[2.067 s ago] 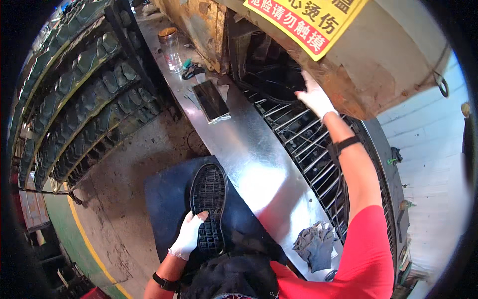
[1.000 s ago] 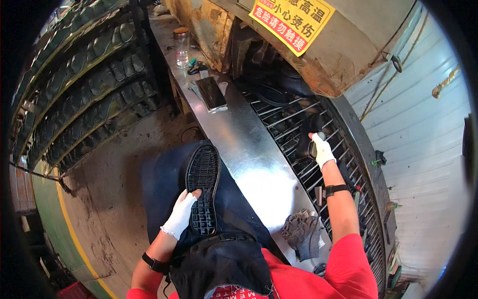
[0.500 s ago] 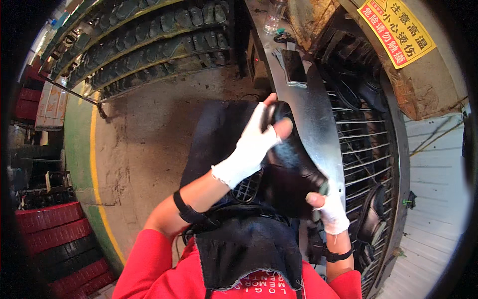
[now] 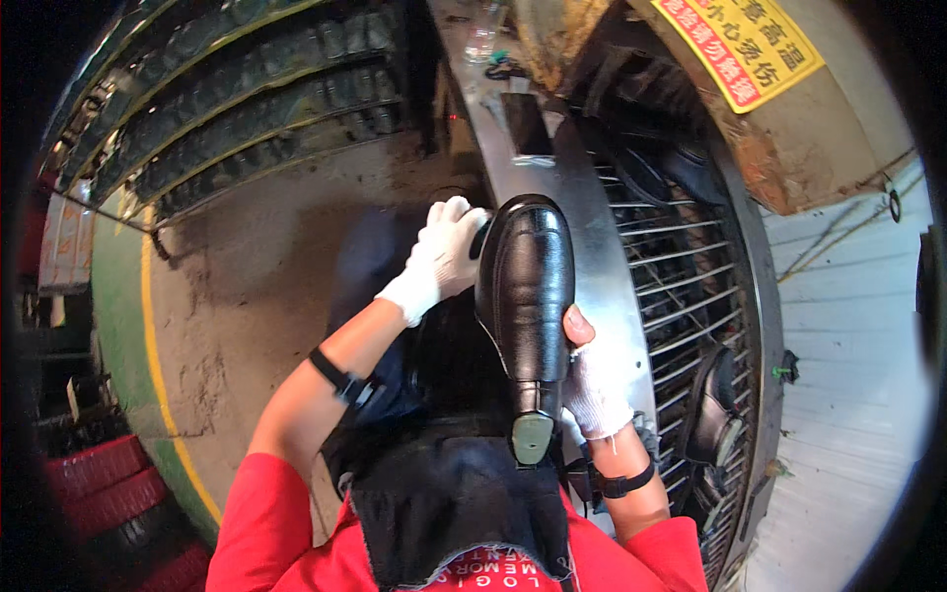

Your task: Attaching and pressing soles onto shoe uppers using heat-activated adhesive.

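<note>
A black leather shoe upper (image 4: 525, 286) is stretched over a shoe last, its toe pointing away from me and its top turned up. The last's green end (image 4: 533, 438) shows at the near side. My right hand (image 4: 596, 387), in a white fingerless glove, grips the shoe from its right side, thumb along the edge; the other fingers are hidden beneath. My left hand (image 4: 440, 259), gloved in white too, is curled just left of the toe. A small dark thing (image 4: 480, 240) shows at its fingers, too unclear to name. Below lies my black apron (image 4: 464, 503).
On the right, a metal worktop (image 4: 592, 247) borders a rack of metal bars (image 4: 681, 278) carrying black shoes (image 4: 716, 405). A dark flat device (image 4: 526, 124) lies farther up the worktop. Shelves of dark shoe-shaped items (image 4: 247, 109) stand far left, red stacked pieces (image 4: 104, 483) near left.
The shoe has swung round, toe away and top up, and now rests in my right hand. My left hand has let go of its toe and moved left. The view has shifted slightly.
</note>
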Demonstrator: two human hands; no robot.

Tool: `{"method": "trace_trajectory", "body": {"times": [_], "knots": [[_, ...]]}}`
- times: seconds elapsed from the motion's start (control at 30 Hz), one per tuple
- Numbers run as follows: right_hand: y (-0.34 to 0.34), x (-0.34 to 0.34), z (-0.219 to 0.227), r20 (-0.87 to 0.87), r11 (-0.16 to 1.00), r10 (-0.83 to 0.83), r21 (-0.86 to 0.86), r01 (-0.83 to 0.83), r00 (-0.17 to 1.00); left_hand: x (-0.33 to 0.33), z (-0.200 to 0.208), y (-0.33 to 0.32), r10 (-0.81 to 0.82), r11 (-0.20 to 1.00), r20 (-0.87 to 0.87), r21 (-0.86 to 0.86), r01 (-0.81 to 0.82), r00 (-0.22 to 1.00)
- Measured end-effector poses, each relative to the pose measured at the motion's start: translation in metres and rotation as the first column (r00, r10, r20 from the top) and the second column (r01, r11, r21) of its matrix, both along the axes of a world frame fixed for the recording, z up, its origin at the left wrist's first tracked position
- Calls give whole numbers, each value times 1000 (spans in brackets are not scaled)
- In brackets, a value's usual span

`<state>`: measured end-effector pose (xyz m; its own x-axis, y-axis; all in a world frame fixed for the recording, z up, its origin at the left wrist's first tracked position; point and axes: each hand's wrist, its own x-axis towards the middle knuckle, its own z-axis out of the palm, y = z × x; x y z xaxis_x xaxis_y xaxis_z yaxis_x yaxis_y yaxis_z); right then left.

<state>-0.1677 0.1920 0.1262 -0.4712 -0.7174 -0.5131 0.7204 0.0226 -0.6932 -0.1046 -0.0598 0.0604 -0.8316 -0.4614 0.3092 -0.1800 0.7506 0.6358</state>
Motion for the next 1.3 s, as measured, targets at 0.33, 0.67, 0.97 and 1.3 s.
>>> {"method": "trace_trajectory", "body": {"times": [0.33,0.67,0.97,1.3], "knots": [[24,-28,-15,-30,993,-116,5,116,993,51,14,-45,-141,-176,-478,874,453,867],[-27,2,-21,207,982,175,-108,-155,963,54,43,-48,154,-371,-699,614,697,698],[-27,20,-39,-41,967,253,2,-253,967,57,63,-26,-48,-169,-603,790,589,796],[-28,11,-46,-58,960,273,-52,-275,960,58,68,-22,-84,-161,-608,790,592,789]]}}
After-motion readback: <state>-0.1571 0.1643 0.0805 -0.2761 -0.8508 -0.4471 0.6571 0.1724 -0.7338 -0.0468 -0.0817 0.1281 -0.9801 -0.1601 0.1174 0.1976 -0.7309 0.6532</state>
